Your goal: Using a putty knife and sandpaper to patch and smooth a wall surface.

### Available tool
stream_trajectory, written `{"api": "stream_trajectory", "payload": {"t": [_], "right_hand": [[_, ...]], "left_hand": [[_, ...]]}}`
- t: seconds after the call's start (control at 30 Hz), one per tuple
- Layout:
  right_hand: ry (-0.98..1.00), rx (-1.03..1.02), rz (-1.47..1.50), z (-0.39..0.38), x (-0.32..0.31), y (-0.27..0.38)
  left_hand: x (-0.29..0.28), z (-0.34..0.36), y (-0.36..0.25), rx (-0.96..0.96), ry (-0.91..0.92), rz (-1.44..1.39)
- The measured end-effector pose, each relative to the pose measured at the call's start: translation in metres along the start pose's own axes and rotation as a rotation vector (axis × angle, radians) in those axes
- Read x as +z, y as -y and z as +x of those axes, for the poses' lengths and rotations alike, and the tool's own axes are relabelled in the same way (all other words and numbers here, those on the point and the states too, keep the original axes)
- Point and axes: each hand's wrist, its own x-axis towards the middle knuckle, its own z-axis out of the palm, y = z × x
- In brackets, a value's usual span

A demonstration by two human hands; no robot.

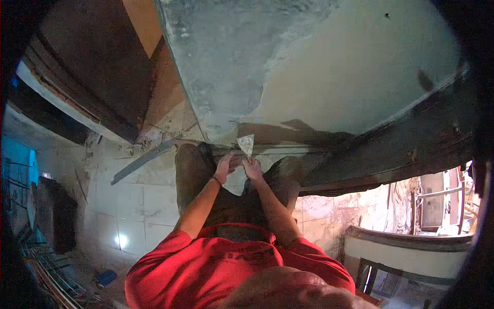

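Note:
My right hand is closed around the handle of a putty knife. Its triangular, pale-smeared blade points up and away from me, toward the wall. Just beside it, on the left, is my left hand, fingers stretched out toward the putty knife's handle; I cannot tell whether they touch it. A dark band circles my left wrist. Beyond both hands stands a wall, grey and patchy on the left, smoother and lighter on the right. Shadows fall across its lower part.
A long grey strip lies at an angle on the dirty tiled floor to the left. A dark beam-like ledge runs along the wall's right side. At the lower left are a blue object and several thin rods.

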Motion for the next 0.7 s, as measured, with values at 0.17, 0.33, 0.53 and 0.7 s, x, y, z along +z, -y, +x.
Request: {"api": "stream_trajectory", "payload": {"t": [0.17,0.33,0.53,0.7], "right_hand": [[0.052,0.132,0.134,-0.005,-0.012,0.025],[-0.047,0.286,0.364,-0.018,-0.079,0.116],[-0.196,0.142,0.338,-0.067,-0.128,0.159],[-0.137,0.204,0.376,-0.103,-0.137,0.168]], "left_hand": [[-0.001,-0.002,0.0,-0.098,-0.071,-0.005],[0.026,-0.039,-0.05,0.096,0.032,-0.05],[0.048,-0.106,-0.116,0.257,0.237,0.151],[0.05,-0.158,-0.131,0.205,0.283,0.171]]}}
